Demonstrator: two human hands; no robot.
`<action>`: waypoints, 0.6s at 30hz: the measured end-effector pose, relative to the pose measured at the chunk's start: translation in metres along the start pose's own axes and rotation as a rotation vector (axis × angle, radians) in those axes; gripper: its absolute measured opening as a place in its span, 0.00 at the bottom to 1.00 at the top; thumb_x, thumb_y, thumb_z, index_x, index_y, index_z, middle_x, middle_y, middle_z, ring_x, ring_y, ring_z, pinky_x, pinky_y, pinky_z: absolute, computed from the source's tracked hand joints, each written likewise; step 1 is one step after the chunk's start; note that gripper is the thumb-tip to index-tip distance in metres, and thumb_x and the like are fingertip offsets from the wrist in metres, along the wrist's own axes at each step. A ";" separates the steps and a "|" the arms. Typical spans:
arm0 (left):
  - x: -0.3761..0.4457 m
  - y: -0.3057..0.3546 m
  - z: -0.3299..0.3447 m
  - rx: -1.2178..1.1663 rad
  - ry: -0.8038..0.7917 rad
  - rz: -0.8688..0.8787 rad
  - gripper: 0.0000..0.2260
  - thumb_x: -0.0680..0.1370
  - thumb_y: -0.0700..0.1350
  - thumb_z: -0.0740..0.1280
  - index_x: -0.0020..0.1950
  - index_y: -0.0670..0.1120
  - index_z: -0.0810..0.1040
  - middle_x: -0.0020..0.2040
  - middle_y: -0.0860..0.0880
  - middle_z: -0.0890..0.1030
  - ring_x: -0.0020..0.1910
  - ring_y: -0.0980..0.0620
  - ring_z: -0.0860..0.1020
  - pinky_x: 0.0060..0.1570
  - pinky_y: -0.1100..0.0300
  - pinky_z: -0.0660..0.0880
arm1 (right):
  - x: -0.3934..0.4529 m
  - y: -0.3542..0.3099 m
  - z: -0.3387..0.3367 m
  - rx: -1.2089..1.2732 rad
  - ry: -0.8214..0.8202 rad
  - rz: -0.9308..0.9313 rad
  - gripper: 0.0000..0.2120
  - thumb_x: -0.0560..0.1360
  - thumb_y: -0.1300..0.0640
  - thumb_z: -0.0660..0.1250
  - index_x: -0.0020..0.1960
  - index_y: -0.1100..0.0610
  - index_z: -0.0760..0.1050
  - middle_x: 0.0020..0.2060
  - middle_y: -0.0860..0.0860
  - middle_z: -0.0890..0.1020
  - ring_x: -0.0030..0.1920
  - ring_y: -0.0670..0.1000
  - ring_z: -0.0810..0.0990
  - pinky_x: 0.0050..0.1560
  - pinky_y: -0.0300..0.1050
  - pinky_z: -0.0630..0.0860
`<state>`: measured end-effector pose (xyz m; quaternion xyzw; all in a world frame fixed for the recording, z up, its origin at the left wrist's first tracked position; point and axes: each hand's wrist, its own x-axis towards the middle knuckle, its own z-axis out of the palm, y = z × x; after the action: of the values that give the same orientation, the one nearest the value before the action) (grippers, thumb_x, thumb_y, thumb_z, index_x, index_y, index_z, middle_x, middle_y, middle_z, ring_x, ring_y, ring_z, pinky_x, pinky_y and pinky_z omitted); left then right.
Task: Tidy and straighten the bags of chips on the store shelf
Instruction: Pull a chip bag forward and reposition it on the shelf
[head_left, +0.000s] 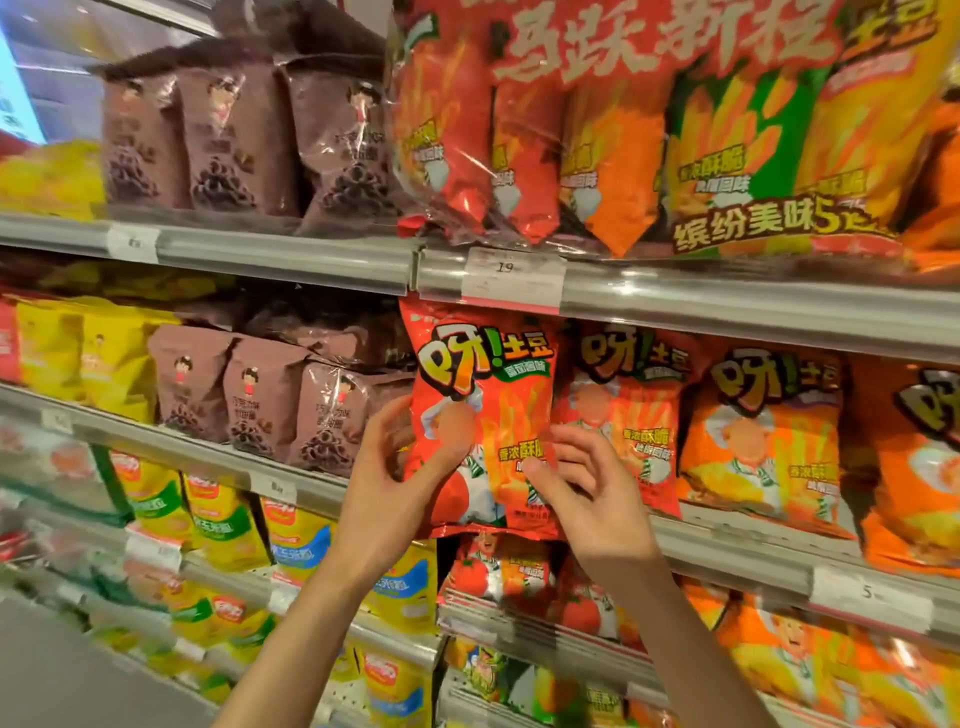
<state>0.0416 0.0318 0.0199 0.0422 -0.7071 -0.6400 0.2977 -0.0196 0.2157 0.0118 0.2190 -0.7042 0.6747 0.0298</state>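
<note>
Here, mid-frame: my hands on one bag.
Red chip bag (480, 415): upright at centre, just under the shelf rail (727, 306).
Left hand (395, 467): gripping its left edge.
Right hand (582, 483): fingers spread on its front, probably pinching.
Neighbour: orange bag (623, 410), touching its right side.

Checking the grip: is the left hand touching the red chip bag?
Touching. The head view shows the left hand with its thumb pressed on the front of the red chip bag at its left edge.

Red chip bag (480, 415), upright (slightly tilted), front of shelf, beside orange bags (758, 436)
</note>
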 end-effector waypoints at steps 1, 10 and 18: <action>0.003 -0.002 -0.008 -0.011 -0.003 -0.002 0.26 0.71 0.49 0.75 0.67 0.59 0.71 0.59 0.62 0.80 0.57 0.71 0.77 0.49 0.74 0.73 | -0.001 -0.001 0.007 -0.013 -0.001 0.004 0.21 0.73 0.53 0.74 0.64 0.52 0.73 0.55 0.45 0.79 0.54 0.41 0.81 0.49 0.30 0.76; 0.022 -0.015 -0.074 -0.086 -0.026 -0.022 0.27 0.67 0.53 0.75 0.65 0.61 0.72 0.59 0.58 0.81 0.58 0.65 0.79 0.49 0.70 0.75 | 0.033 -0.009 0.040 -0.470 0.162 0.073 0.25 0.77 0.45 0.70 0.69 0.54 0.69 0.55 0.46 0.79 0.54 0.42 0.79 0.52 0.29 0.73; 0.028 -0.016 -0.106 -0.104 -0.053 -0.019 0.28 0.67 0.52 0.76 0.65 0.59 0.72 0.57 0.58 0.82 0.57 0.63 0.80 0.47 0.71 0.76 | 0.072 -0.017 0.072 -0.779 0.168 0.179 0.42 0.78 0.39 0.64 0.80 0.62 0.51 0.78 0.58 0.62 0.76 0.59 0.63 0.71 0.49 0.63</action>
<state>0.0642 -0.0768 0.0151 0.0163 -0.6800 -0.6796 0.2747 -0.0602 0.1271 0.0455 0.0730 -0.9185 0.3730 0.1090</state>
